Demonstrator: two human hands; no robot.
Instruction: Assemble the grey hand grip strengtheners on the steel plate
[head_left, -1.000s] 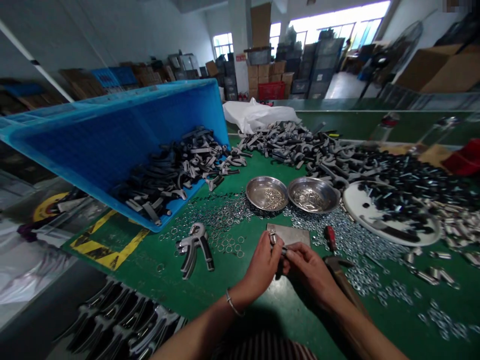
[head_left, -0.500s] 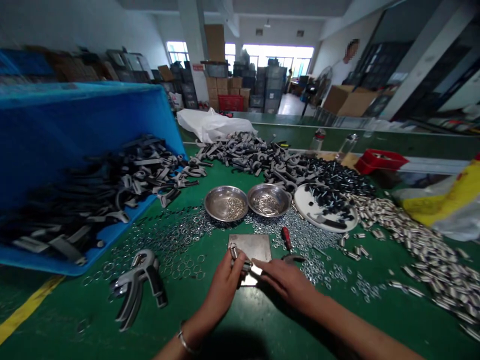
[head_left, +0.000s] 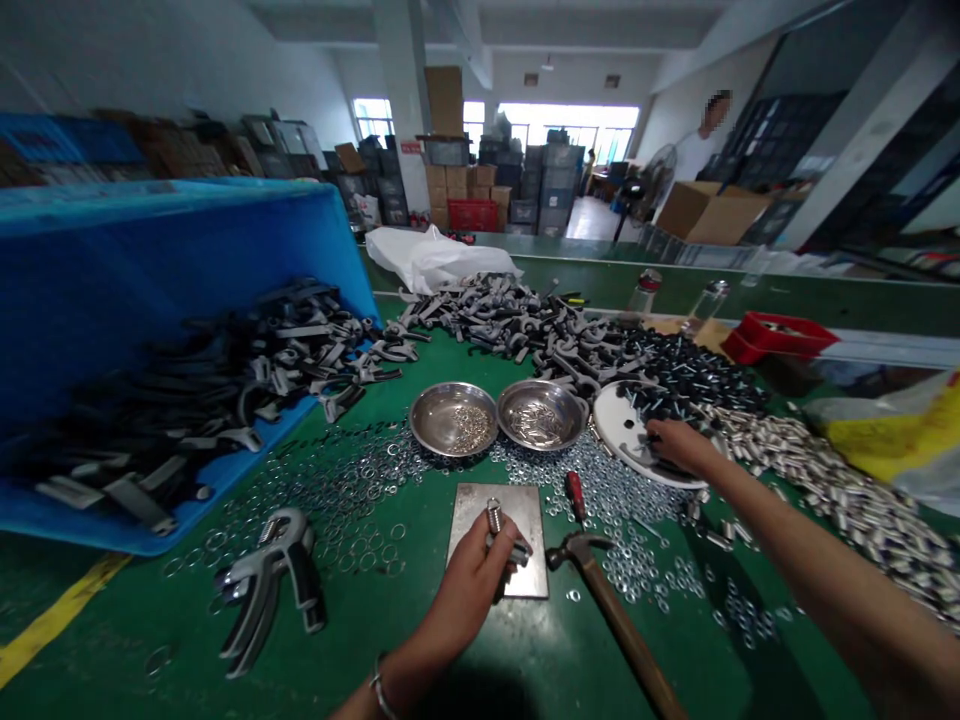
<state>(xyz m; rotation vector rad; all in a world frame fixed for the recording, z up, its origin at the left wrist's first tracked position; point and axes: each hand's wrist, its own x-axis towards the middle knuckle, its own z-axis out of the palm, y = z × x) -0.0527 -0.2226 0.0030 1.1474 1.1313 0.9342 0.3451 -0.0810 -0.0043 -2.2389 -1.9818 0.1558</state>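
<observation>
My left hand (head_left: 474, 570) is closed around a small metal piece with a coil spring (head_left: 493, 516) standing up from it. This spring piece is over the flat metal plate (head_left: 465, 505), and my fingers hide part of it. On the right, my right hand (head_left: 679, 445) reaches down onto the white round dish (head_left: 611, 415), fingers curled among black-headed screws (head_left: 652, 400). What its fingertips grip, if anything, is hidden. A hammer (head_left: 619, 620) and a red-handled screwdriver (head_left: 575, 495) lie between my hands. A grey and black spring clamp (head_left: 274, 580) lies at the left.
Two metal bowls (head_left: 454, 392) of small parts stand beyond the plate. Loose rings (head_left: 375, 545), nuts (head_left: 637, 560) and metal sleeves (head_left: 847, 500) cover the bench. A blue crate (head_left: 345, 260) of handles is on the left; a red box (head_left: 780, 340) is at the back right.
My right hand has left the spring piece and moved right and away onto the white dish, uncovering the hammer. My left hand keeps holding the spring piece over the plate.
</observation>
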